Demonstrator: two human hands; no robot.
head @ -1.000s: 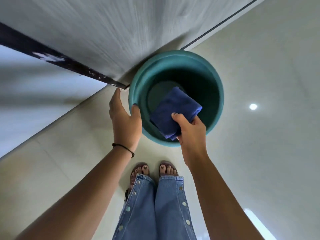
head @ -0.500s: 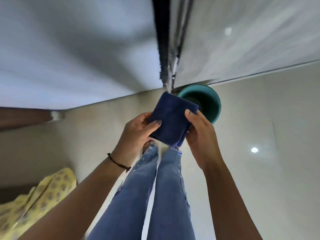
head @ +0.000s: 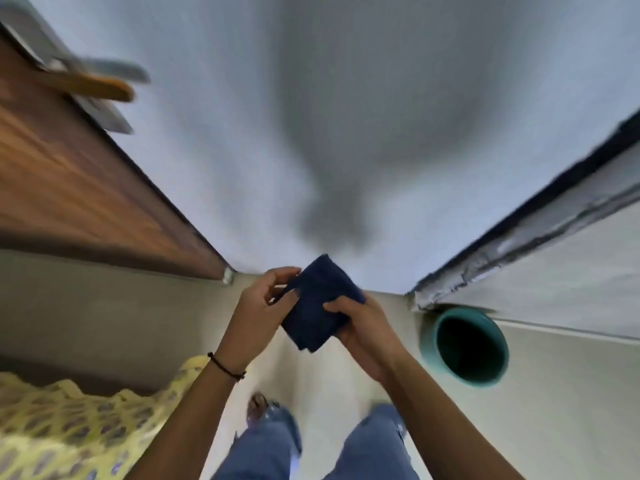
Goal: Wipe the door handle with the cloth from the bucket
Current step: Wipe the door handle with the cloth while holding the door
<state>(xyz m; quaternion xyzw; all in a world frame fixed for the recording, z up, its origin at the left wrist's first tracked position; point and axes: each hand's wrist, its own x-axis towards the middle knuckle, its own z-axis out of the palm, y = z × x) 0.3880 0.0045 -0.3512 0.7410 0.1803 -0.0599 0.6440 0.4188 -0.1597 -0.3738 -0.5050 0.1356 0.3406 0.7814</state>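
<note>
Both hands, the left hand [head: 258,306] and the right hand [head: 363,329], are closed on the folded dark blue cloth [head: 318,301], held between them apparently to ready a wiping face, with the bucket [head: 427,344] on the floor to the right and the blurred door handle [head: 104,86] well apart, upper left, untouched.

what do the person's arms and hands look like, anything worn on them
Both forearms are bare, with no sleeves, gloves or watch in view. The left hand has a thin dark cord bracelet around the wrist. The right hand and its wrist carry nothing. No rings can be made out; the picture is a little blurred.
</note>
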